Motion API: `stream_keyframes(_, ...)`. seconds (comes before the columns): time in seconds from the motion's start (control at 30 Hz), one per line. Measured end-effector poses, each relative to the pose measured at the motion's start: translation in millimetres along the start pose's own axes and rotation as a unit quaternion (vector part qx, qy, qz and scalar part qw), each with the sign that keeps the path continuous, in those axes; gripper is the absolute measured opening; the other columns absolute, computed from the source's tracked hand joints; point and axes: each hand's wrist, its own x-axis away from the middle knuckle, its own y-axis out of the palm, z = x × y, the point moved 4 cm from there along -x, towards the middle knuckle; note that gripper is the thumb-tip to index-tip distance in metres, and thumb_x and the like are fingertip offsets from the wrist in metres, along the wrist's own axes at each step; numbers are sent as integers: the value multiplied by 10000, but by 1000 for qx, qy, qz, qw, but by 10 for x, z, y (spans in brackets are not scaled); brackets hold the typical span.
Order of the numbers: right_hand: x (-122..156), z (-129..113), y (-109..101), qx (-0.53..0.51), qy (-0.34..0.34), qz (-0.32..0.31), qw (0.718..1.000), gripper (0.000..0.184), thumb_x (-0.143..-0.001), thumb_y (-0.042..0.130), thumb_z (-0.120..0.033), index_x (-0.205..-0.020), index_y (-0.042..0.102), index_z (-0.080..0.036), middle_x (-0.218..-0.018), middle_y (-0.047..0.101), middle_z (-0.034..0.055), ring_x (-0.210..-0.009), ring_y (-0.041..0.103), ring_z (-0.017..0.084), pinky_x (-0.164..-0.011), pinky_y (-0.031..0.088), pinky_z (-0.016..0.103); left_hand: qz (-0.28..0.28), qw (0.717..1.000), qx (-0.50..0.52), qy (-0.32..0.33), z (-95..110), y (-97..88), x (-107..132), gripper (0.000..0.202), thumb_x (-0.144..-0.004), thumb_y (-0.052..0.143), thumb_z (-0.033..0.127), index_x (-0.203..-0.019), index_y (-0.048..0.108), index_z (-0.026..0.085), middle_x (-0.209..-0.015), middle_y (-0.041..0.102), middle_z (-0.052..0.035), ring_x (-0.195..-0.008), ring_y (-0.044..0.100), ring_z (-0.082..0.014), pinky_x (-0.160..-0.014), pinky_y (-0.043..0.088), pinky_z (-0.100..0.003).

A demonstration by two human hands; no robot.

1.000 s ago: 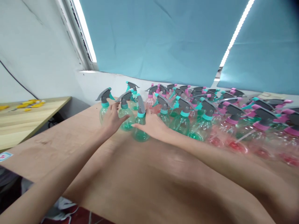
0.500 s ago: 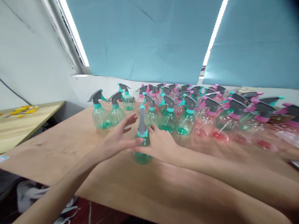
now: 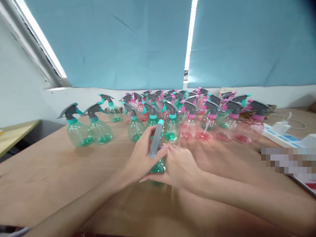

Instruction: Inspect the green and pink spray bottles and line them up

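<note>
Between my hands, low over the near part of the table, is a green spray bottle (image 3: 158,168) with a grey trigger head and turquoise nozzle tip. My left hand (image 3: 144,151) is closed around the neck and head of it. Lower down, my right hand (image 3: 181,163) wraps the round body, thumb across the near side. The collar of this bottle is hidden by my fingers. Just behind stand more green spray bottles (image 3: 135,128), with two green spray bottles (image 3: 100,130) side by side to the left.
Pink spray bottles (image 3: 204,126) stand in rows at the back right among green ones. A white power strip (image 3: 278,135) with plugs and a cable lies on the right of the wooden table (image 3: 61,177). Blue curtains (image 3: 123,42) hang behind, and a second table (image 3: 19,135) is at left.
My left hand has closed from an open pose onto the bottle's head and neck. My right hand still holds the body. The view has swung right, bringing the power strip in.
</note>
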Motion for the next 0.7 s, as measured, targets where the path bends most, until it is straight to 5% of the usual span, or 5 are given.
stream_keyframes(0.27, 217, 580, 66, -20, -59, -43, 997, 818, -793, 385, -844, -1017, 618, -92, -937, 703, 153, -866, 669, 338, -732, 543, 490, 3, 998, 59, 21, -17, 323, -235, 228, -766, 533, 244, -994, 542, 252, -954, 616, -13, -842, 639, -217, -789, 515, -375)
stream_keyframes(0.43, 349, 1023, 181, -94, -150, -87, 980, 509, -945, 492, -574, -1144, 602, -118, -1167, 695, 160, -1079, 658, 293, -924, 534, 449, -13, 996, 82, 15, -41, 388, -357, 167, -764, 535, 248, -931, 541, 247, -815, 580, 24, -757, 602, -200, -773, 493, -362)
stream_keyframes(0.6, 369, 1262, 207, -93, -142, -75, 983, 298, -1004, 482, -325, -1216, 614, -162, -1286, 668, 108, -1258, 581, 215, -1060, 469, 381, -46, 994, 92, 49, 3, 424, -456, 293, -787, 523, 216, -1075, 566, 253, -1016, 607, -14, -846, 578, -200, -852, 465, -360)
stream_keyframes(0.7, 325, 1313, 233, -87, -129, -63, 986, 294, -1012, 433, -215, -1213, 638, -154, -1295, 669, 97, -1256, 588, 205, -1052, 480, 367, -52, 993, 85, 67, 21, 441, -500, 302, -777, 502, 195, -1070, 561, 240, -1019, 611, -21, -770, 558, -179, -775, 470, -328)
